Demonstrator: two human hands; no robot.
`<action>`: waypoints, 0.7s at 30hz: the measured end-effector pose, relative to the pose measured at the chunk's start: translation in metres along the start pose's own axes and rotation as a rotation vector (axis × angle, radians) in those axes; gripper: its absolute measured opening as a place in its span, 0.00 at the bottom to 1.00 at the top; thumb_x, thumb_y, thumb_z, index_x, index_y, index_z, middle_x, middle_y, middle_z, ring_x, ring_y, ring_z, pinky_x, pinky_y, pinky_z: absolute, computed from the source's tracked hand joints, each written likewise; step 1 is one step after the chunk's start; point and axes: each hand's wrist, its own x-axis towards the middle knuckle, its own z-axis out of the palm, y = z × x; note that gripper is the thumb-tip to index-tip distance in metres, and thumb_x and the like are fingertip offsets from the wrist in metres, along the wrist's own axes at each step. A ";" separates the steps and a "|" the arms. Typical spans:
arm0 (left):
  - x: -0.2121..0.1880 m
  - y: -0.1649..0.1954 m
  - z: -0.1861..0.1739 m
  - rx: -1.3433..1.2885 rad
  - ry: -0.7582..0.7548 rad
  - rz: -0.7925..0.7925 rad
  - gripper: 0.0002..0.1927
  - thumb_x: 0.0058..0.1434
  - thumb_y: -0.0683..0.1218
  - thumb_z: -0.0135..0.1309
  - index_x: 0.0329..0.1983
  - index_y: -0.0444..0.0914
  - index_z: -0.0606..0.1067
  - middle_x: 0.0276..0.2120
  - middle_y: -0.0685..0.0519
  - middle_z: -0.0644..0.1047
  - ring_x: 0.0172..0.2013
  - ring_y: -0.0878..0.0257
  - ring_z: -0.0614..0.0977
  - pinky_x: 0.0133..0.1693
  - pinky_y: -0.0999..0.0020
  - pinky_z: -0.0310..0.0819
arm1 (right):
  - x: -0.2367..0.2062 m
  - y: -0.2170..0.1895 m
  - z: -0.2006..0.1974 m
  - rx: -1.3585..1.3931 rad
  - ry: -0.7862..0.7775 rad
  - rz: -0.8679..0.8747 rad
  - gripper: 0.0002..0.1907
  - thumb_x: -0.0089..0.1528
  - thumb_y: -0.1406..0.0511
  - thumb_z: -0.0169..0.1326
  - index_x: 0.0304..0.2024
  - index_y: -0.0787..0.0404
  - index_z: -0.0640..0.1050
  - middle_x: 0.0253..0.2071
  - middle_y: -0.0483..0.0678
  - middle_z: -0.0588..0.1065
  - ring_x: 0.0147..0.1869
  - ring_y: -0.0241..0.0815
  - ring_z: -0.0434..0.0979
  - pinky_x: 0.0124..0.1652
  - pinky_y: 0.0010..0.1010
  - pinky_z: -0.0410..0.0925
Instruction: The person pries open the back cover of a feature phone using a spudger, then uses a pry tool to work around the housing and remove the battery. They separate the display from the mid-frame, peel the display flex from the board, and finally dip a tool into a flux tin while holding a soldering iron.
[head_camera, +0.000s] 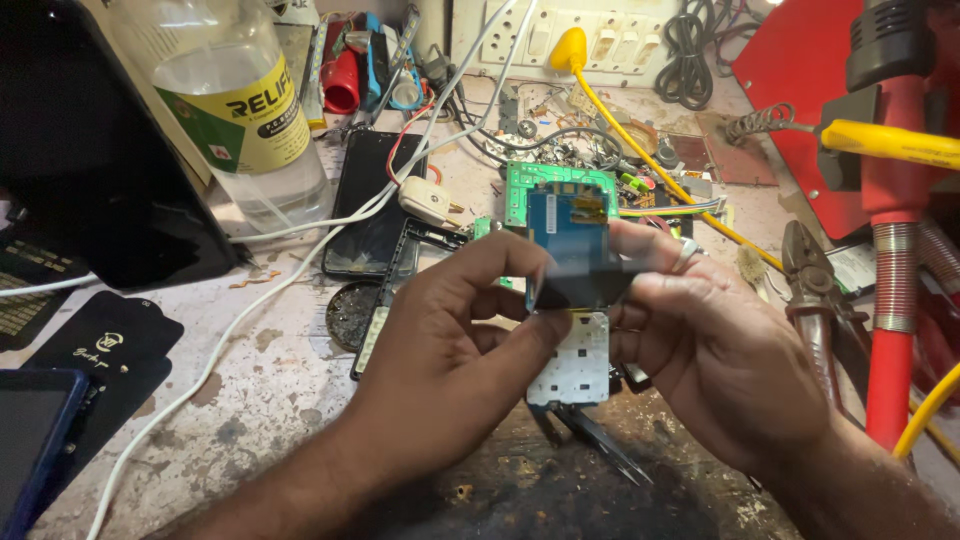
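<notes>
In front of the green circuit board (556, 188), left hand (455, 330) and right hand (715, 345) both pinch the small phone board (575, 290); grip edges only, supporting evenly.

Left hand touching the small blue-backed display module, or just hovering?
Touching. The head view shows the left hand with thumb and fingertips pinched on the small blue-backed display module; the right hand grips its opposite edge.

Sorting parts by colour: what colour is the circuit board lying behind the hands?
Green. The circuit board shows best in the head view, just above both hands.
</notes>
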 end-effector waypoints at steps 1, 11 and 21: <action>0.001 -0.002 -0.002 0.026 -0.023 -0.020 0.08 0.64 0.37 0.55 0.46 0.34 0.75 0.37 0.54 0.81 0.36 0.73 0.83 0.34 0.77 0.81 | 0.001 0.001 -0.002 0.024 0.045 -0.016 0.22 0.73 0.66 0.48 0.67 0.73 0.67 0.48 0.53 0.75 0.50 0.40 0.79 0.50 0.32 0.71; 0.008 0.001 -0.004 -0.274 -0.038 -0.168 0.15 0.64 0.39 0.49 0.54 0.37 0.68 0.39 0.49 0.81 0.35 0.68 0.83 0.34 0.73 0.80 | 0.009 0.002 0.000 -0.334 0.223 0.152 0.19 0.65 0.65 0.53 0.58 0.66 0.72 0.39 0.49 0.81 0.34 0.35 0.80 0.33 0.27 0.74; 0.018 0.018 -0.024 -0.213 0.253 -0.170 0.30 0.58 0.37 0.58 0.60 0.40 0.58 0.41 0.42 0.83 0.37 0.61 0.85 0.33 0.65 0.84 | -0.003 0.014 0.010 -1.196 0.006 -0.039 0.13 0.61 0.62 0.65 0.47 0.58 0.83 0.32 0.45 0.81 0.33 0.31 0.79 0.32 0.26 0.74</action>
